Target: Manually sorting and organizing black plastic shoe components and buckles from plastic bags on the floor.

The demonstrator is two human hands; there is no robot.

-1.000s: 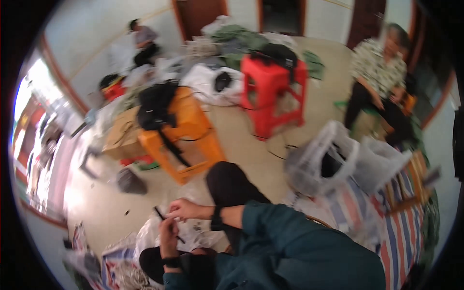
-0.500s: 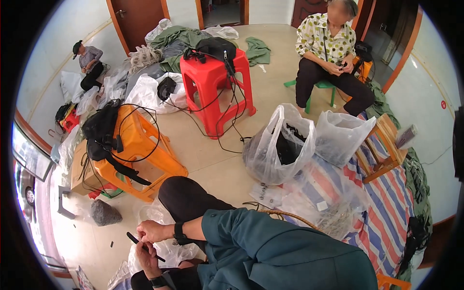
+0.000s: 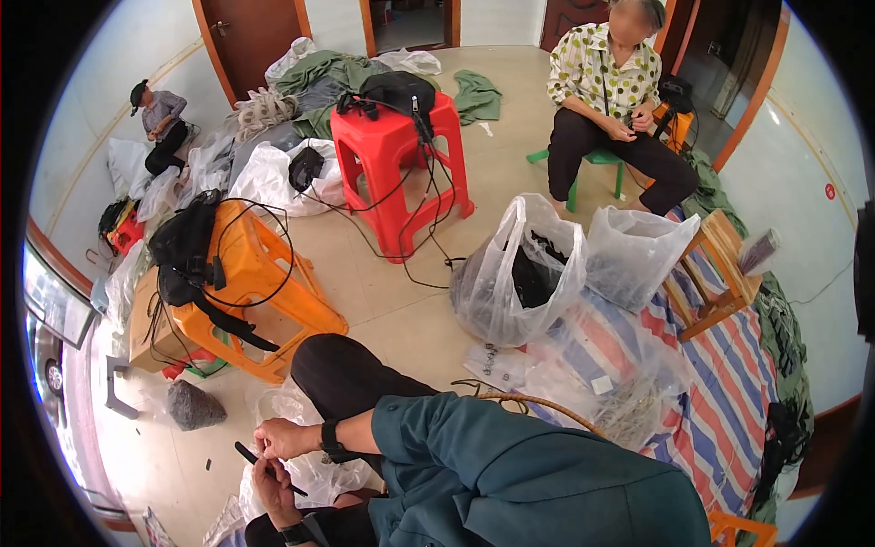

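Observation:
At the lower left, my left hand is closed around a slim black stick-like strip, whose exact kind I cannot make out. The strip slants, one end sticking out past the fingers and the other showing below the palm. Just above it, my right hand has its fingertips pinched close against the strip. Whether a small piece sits in that pinch is too small to tell. Crumpled clear plastic lies beneath both hands, beside my dark-trousered knee.
A grey lump sits on the floor past my hands. Orange stool and red stool carry black bags and cables. Right of me, plastic bags stand by a striped sheet. A co-worker sits beyond; another person sits far left.
The whole view has shifted slightly left. My right fingertips have moved a little along the strip, while my left grip stays the same. The co-worker's hands have shifted slightly.

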